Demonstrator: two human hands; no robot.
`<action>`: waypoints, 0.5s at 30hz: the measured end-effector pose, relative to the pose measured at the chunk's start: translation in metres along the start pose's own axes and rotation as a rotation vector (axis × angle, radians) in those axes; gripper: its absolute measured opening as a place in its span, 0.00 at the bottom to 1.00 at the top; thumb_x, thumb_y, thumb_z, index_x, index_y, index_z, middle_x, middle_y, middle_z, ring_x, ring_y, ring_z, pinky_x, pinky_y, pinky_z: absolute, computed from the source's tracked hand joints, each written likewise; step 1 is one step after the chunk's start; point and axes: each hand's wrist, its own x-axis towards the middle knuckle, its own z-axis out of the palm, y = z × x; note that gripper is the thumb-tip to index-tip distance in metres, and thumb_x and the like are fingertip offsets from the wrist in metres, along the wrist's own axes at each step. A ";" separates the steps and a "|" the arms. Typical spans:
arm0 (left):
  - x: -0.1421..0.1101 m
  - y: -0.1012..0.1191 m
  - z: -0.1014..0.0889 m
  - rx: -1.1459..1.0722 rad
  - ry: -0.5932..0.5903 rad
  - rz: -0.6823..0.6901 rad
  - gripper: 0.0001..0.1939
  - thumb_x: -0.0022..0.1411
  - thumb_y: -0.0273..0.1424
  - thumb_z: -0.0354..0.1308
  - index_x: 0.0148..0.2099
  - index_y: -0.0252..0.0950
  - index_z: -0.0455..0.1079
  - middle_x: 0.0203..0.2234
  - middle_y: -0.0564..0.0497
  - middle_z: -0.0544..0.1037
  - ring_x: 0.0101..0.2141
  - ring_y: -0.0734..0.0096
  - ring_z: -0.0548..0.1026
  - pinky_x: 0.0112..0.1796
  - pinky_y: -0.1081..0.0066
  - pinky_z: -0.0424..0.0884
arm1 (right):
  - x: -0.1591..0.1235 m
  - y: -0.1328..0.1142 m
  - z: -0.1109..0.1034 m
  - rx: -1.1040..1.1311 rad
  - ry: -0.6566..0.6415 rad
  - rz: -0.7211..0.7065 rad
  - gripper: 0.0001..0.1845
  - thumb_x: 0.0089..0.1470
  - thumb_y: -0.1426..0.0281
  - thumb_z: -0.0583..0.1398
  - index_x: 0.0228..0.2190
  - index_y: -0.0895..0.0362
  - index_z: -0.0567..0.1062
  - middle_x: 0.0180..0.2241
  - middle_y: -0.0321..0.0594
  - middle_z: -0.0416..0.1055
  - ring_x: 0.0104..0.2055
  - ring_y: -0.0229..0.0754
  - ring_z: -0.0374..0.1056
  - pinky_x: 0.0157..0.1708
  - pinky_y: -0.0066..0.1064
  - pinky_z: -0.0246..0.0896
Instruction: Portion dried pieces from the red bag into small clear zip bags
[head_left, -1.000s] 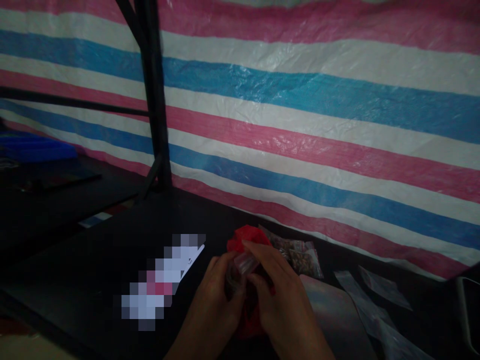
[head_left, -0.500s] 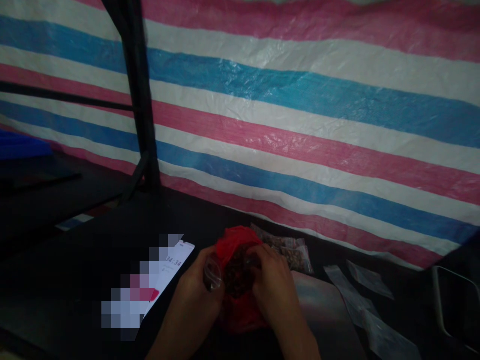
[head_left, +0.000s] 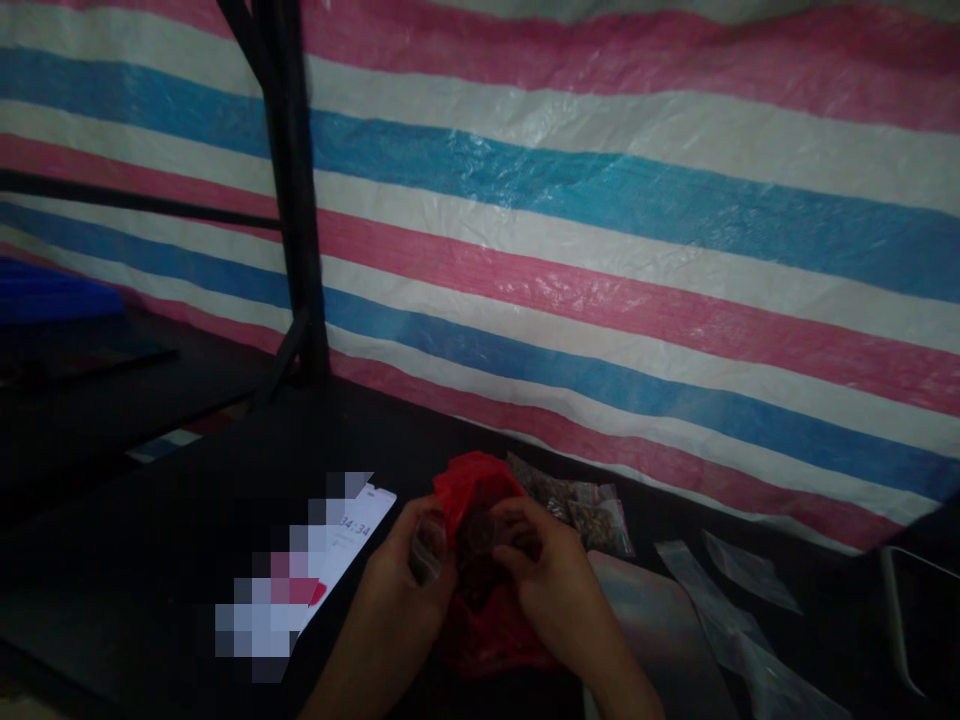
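A red plastic bag (head_left: 476,475) lies open on the dark table, with dark brown, grain-like contents (head_left: 476,585) inside. My left hand (head_left: 405,590) is closed at its left side, around a small clear zip bag (head_left: 427,550). Over the contents, my right hand (head_left: 551,570) pinches a small, clear, rounded scoop-like thing (head_left: 484,532). Its exact kind is hard to make out in the dim light. Behind my right hand lie several small clear bags filled with brown pieces (head_left: 600,522).
A lit phone (head_left: 352,540) lies left of my hands. Right of the red bag is a flat silvery metal surface (head_left: 649,610), and beyond it flat clear zip bags (head_left: 709,605). A pale-rimmed dark object (head_left: 896,620) sits far right. A black post (head_left: 304,220) stands before a striped sheet (head_left: 600,230).
My right hand's fingers have lifted and shifted slightly within the red bag, bringing the clear rounded thing into sight. My left hand keeps its hold. The whole view has shifted a little.
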 end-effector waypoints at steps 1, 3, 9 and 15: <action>0.000 -0.003 0.002 0.027 -0.006 0.005 0.16 0.62 0.33 0.60 0.52 0.42 0.69 0.37 0.52 0.81 0.38 0.60 0.81 0.40 0.65 0.77 | -0.001 -0.003 -0.002 0.037 -0.016 -0.005 0.19 0.50 0.82 0.59 0.41 0.52 0.80 0.36 0.36 0.81 0.41 0.45 0.78 0.43 0.34 0.69; 0.000 -0.010 0.005 0.050 -0.036 0.003 0.13 0.66 0.36 0.58 0.52 0.43 0.69 0.36 0.53 0.81 0.37 0.61 0.81 0.38 0.66 0.76 | -0.004 -0.012 -0.005 0.098 -0.031 -0.022 0.18 0.51 0.81 0.60 0.41 0.51 0.80 0.37 0.35 0.81 0.41 0.44 0.77 0.43 0.33 0.69; -0.001 -0.018 0.010 0.018 -0.104 0.031 0.06 0.69 0.36 0.56 0.47 0.44 0.69 0.38 0.53 0.82 0.40 0.62 0.82 0.41 0.67 0.74 | -0.010 -0.036 -0.001 -0.055 0.010 -0.307 0.22 0.53 0.85 0.59 0.39 0.50 0.83 0.46 0.36 0.81 0.51 0.42 0.75 0.55 0.33 0.67; -0.001 -0.009 0.008 0.028 -0.085 0.018 0.05 0.68 0.37 0.56 0.45 0.44 0.69 0.35 0.54 0.80 0.37 0.62 0.81 0.38 0.66 0.73 | -0.011 -0.041 0.007 -0.253 -0.040 -0.474 0.27 0.60 0.86 0.54 0.45 0.50 0.84 0.51 0.40 0.81 0.55 0.43 0.74 0.55 0.34 0.69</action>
